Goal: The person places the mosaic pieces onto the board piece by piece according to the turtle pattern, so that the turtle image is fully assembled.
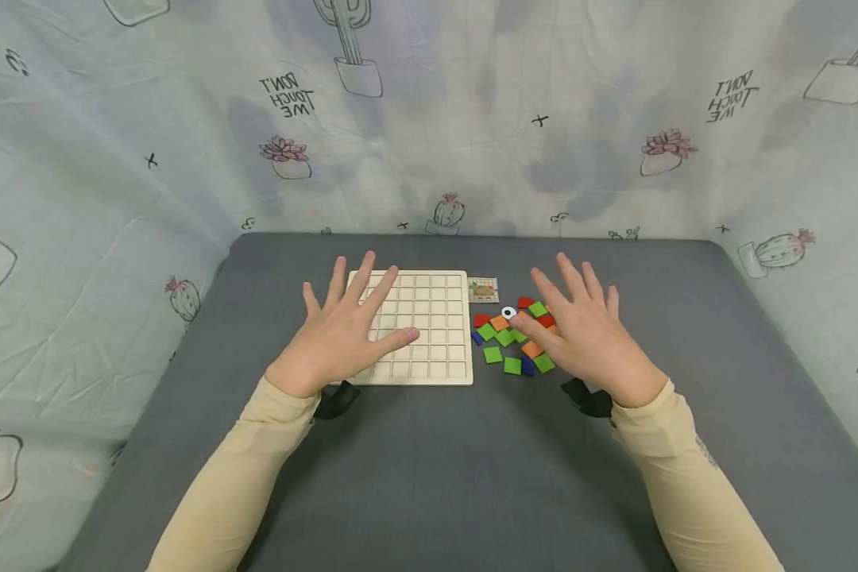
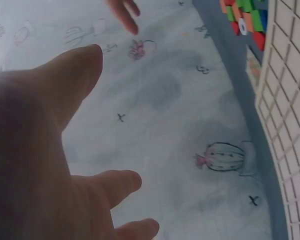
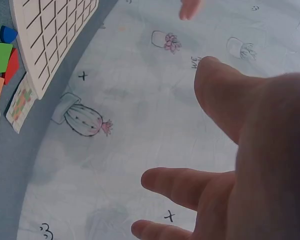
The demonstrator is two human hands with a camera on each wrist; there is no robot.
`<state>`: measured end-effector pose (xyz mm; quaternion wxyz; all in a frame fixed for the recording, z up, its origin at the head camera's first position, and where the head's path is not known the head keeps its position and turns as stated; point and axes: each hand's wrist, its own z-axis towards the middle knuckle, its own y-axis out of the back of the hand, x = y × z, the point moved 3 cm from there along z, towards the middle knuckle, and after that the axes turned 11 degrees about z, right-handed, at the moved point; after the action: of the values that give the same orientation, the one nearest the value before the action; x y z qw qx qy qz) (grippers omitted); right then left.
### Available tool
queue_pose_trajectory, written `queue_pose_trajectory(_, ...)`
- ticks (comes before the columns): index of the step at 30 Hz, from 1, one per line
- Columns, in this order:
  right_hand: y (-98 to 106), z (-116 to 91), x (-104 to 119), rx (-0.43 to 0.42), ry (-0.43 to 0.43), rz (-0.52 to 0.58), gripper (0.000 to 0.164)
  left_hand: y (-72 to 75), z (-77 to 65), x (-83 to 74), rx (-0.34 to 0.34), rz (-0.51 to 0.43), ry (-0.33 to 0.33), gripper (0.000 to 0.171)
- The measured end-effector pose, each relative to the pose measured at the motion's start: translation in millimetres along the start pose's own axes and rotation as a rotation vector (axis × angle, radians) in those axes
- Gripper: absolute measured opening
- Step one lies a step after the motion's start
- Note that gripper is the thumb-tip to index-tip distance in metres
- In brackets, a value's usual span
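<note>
My left hand (image 1: 343, 332) hovers with spread fingers over the left part of a pale wooden grid board (image 1: 429, 326). Above the right side of a pile of small coloured tiles (image 1: 504, 337) is my right hand (image 1: 588, 338), its fingers also spread. Neither hand holds anything. The tiles are green, orange, red and blue, and some are hidden behind the right hand. A white disc with a black centre (image 1: 508, 313) lies among them. At the board's upper right corner sits a small card with a coloured pattern (image 1: 482, 290).
A grey table (image 1: 415, 477) carries everything. Behind it and at both sides hangs a pale cloth (image 1: 472, 119) printed with cacti and lettering. Dark straps (image 1: 338, 400) circle both wrists.
</note>
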<state>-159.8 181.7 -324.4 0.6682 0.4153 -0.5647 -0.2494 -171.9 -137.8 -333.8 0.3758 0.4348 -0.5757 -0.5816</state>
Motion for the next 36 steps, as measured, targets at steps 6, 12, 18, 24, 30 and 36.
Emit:
queue_pose_trajectory(6,-0.3,2.2,-2.3,-0.048,0.054,-0.012,0.081,-15.9,1.1,15.0,0.039,-0.003,0.02,0.097)
queue_pose_trajectory(12,-0.1,5.3,0.0,-0.105,0.115,-0.024,0.077,-37.3,-4.0,38.3,0.079,-0.022,0.047,0.106)
queue_pose_trajectory(18,-0.8,8.1,-0.3,-0.09,0.115,-0.028,0.075,-53.9,-7.6,54.4,0.116,-0.042,0.058,0.115)
queue_pose_trajectory(24,-4.2,10.4,-3.4,-0.096,0.145,-0.036,0.071,-64.2,-11.2,64.3,0.131,-0.057,0.076,0.12)
queue_pose_trajectory(30,-5.6,12.4,-6.3,-0.089,0.152,-0.032,0.069,-75.9,-12.6,75.8,0.175,-0.059,0.117,0.126)
queue_pose_trajectory(36,-9.2,15.7,-10.7,-0.062,0.136,-0.05,0.068,-86.5,-12.7,85.9,0.224,-0.042,0.133,0.128)
